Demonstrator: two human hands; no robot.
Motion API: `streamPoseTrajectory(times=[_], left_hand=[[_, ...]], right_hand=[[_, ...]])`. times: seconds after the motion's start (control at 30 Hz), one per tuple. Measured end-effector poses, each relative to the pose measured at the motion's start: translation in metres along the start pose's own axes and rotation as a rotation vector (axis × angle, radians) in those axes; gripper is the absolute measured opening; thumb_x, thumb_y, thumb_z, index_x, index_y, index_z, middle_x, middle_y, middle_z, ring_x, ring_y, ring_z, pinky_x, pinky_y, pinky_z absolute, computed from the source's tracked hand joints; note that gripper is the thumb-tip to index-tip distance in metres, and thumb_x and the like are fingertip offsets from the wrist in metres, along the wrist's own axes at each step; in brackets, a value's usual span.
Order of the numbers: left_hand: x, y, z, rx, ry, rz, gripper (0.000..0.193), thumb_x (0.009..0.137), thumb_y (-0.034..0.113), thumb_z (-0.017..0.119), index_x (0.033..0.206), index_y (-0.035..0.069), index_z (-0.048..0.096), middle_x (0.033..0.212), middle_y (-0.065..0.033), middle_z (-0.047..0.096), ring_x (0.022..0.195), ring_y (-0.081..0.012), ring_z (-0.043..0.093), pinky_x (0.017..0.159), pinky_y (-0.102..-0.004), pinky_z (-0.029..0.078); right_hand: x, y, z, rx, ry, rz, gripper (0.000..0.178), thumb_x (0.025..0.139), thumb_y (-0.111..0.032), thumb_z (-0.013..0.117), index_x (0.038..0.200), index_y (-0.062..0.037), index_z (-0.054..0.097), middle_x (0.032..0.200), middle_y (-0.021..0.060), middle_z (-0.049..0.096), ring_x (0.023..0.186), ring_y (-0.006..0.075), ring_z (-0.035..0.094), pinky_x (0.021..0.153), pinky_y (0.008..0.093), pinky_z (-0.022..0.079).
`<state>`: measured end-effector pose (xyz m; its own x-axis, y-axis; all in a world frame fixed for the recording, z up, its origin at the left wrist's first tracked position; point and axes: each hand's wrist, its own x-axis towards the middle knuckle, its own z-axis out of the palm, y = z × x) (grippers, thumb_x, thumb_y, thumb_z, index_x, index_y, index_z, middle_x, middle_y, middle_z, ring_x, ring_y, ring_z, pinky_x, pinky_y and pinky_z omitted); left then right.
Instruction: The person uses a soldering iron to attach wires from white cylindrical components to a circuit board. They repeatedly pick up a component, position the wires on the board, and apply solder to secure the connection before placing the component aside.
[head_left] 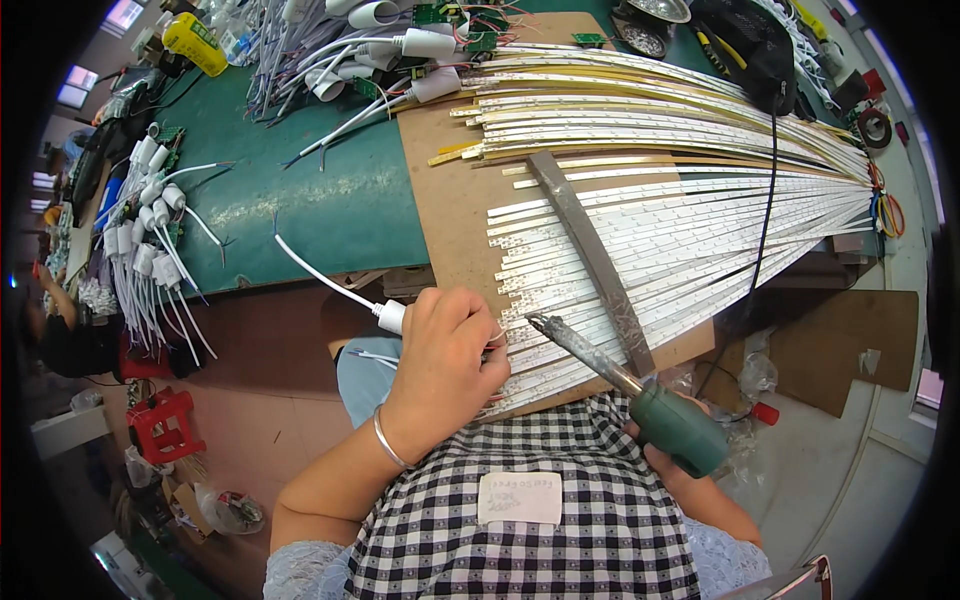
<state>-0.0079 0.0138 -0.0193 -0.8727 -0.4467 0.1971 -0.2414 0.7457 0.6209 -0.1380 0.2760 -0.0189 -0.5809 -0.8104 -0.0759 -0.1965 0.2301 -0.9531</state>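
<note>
My left hand [447, 352] is closed, its fingers pinched at the near ends of the white LED strips [560, 270]. A white end cap [391, 317] with a white cable [318, 272] sticks out of its grip, and thin wires run toward the strip ends. What lies between the fingertips is mostly hidden. Around the green handle of a soldering iron [672, 428] my right hand [655, 458] is wrapped, largely behind the handle. The iron's dark tip [537, 320] points left, just above the strip ends near my left fingers. A grey metal bar [590, 260] lies across the strips.
The strips rest on a brown board [445, 220] on the green table [350, 210]. Bundles of capped white cables [150, 235] lie at left, with more at the back. A black cord [772, 200] hangs across the strips. A yellow bottle [195, 43] stands far left.
</note>
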Motion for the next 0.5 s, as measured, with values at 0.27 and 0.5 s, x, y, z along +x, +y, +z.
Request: streamPoseTrajectory(times=[0.27,0.5], left_hand=[[-0.001,0.006,-0.005,-0.04,-0.014,-0.025,0.018,0.066,0.002,0.072,0.079,0.005,0.061,0.094,-0.0077,0.056,0.093,-0.0306,0.049,0.081,-0.0386,0.041],[-0.013,-0.002,-0.008,-0.137,0.052,-0.02,0.016,0.074,0.003,0.072,0.089,0.004,0.065,0.089,-0.0078,0.059,0.085,-0.0285,0.054,0.076,-0.0369,0.042]], right_hand=[[0.008,0.0,-0.006,-0.186,-0.068,-0.15,0.029,0.087,-0.024,0.066,0.103,-0.0006,0.065,0.096,0.0128,0.068,0.086,0.0267,0.067,0.077,0.0337,0.053],[0.005,0.004,-0.006,-0.113,-0.066,-0.1,0.03,0.087,-0.025,0.067,0.103,0.001,0.065,0.096,0.0129,0.067,0.084,0.0242,0.067,0.075,0.0321,0.053]])
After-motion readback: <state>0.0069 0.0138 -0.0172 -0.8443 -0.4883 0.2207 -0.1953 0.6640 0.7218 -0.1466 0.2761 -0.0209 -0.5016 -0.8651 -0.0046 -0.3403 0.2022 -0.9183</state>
